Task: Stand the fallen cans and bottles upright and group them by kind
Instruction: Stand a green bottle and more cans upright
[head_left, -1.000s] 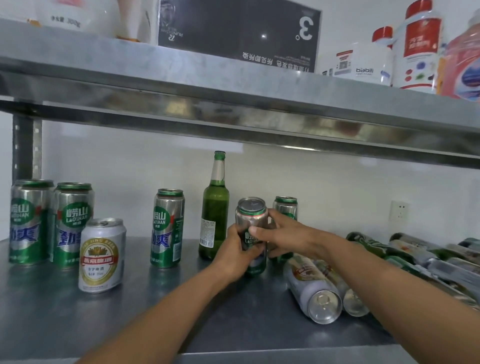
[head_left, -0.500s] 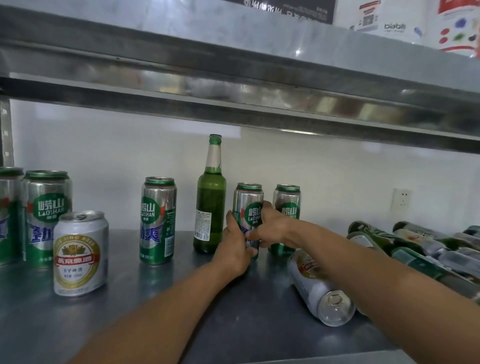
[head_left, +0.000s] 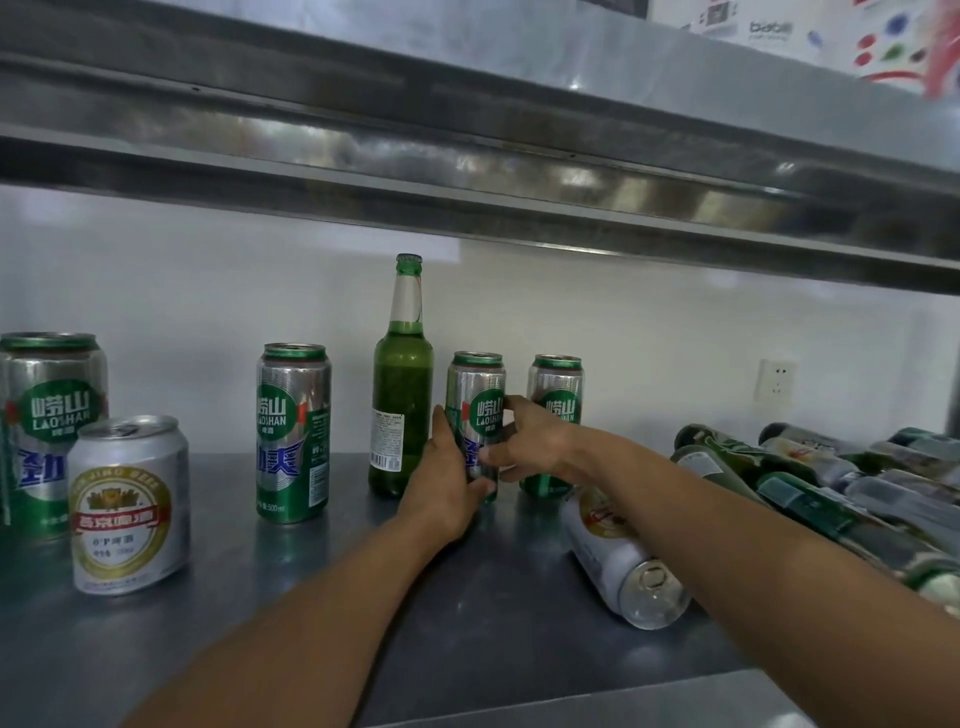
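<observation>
Both bare forearms reaching in from the bottom of the frame, meeting just right of center. Left hand (head_left: 448, 480) coming up from the lower left, palm turned inward, thumb up, fingers curled round the lower part of a can (head_left: 477, 410). Right hand (head_left: 524, 441) coming in from the lower right, arm nearly straight, wrist a bit bent, fingertips (head_left: 488, 456) pressed on the can's front, thumb higher up on its side. Both hands gripping, neither one loose.

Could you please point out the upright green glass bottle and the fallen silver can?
Upright green glass bottle (head_left: 402, 410), head view, on its body.
Fallen silver can (head_left: 618, 558), head view, on its side wall.
</observation>
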